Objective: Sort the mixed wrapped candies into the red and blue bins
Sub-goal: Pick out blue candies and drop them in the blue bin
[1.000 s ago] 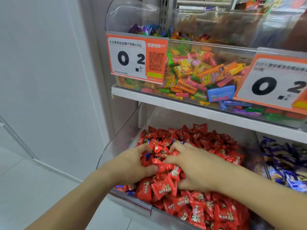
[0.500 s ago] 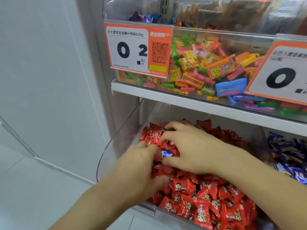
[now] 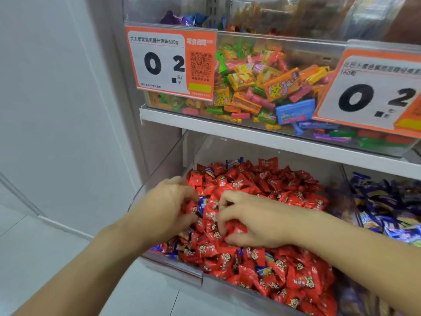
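Observation:
A clear bin point(image 3: 173, 267) on the lower shelf is heaped with red wrapped candies point(image 3: 284, 270). My left hand point(image 3: 168, 208) is dug into the pile's left side, its fingers and thumb curled round red candies. A blue wrapped candy point(image 3: 201, 205) sticks up just past its fingertips, between both hands. My right hand point(image 3: 257, 221) lies on the middle of the pile, fingers curled down and gripping red candies. More blue candies sit at the pile's back point(image 3: 234, 161) and front left point(image 3: 164, 248). The blue candy bin point(image 3: 387, 206) stands to the right.
Above, a white shelf point(image 3: 250, 135) carries a clear bin of mixed coloured candy boxes point(image 3: 273, 87) with two orange price tags point(image 3: 170, 65). A white wall point(image 3: 57, 110) and white floor lie to the left of the shelving.
The camera has moved closer. My right hand drew back from the rear of the pile to its middle. My left hand shifted left, exposing the blue candy between the hands.

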Available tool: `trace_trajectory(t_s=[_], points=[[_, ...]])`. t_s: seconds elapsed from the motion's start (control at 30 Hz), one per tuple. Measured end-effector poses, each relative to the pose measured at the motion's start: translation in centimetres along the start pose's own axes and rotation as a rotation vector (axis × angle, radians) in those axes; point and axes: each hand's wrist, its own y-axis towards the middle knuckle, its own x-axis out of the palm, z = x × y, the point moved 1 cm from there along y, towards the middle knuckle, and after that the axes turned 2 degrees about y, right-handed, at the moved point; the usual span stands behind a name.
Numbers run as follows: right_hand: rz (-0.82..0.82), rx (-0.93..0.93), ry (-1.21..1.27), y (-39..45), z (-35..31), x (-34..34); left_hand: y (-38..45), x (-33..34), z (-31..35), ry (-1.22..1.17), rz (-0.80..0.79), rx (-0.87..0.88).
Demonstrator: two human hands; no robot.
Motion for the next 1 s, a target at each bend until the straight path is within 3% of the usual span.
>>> trace_trajectory(t_s=[0.13,0.17,0.27,0.33,0.43,0.53,0.6,0.73,0.87,1.0], points=[[0.084,0.067,-0.040,3.0,2.0,-1.9,-1.3,-0.8,1.6,0.037,0.175,0.067],[0.114,0.077,-0.026,3.7,2.5,-2.1,-1.6,-0.9,2.4,-0.030,0.145,0.092],[0.145,0.153,-0.004,4.2,2.7,-2.9,-2.4,-0.1,4.5,-0.280,-0.164,0.152],[0.169,0.191,-0.051,3.2,1.9,-3.6,-2.0,1.1,4.5,-0.228,-0.261,0.191],[0.204,0.149,-0.096,0.5,-0.5,-3.4,-0.4,2.1,3.3,-0.113,-0.264,0.199],[0.027,0.113,0.007,-1.8,-2.2,-1.9,0.6,1.8,2.0,-0.061,-0.217,0.157],[-0.090,0.134,-0.072,-2.2,-1.5,-0.7,0.8,1.2,1.3,-0.046,-0.209,0.097],[-0.079,0.238,-0.124,-2.7,0.6,-0.4,0.4,0.7,1.3,0.028,-0.213,0.029],[-0.102,0.265,-0.135,-2.6,0.2,0.0,0.1,1.1,3.0,0.064,-0.025,0.118],[-0.068,0.290,-0.067,-2.4,-0.5,0.5,0.5,2.5,3.9,-0.068,-0.173,0.171]])
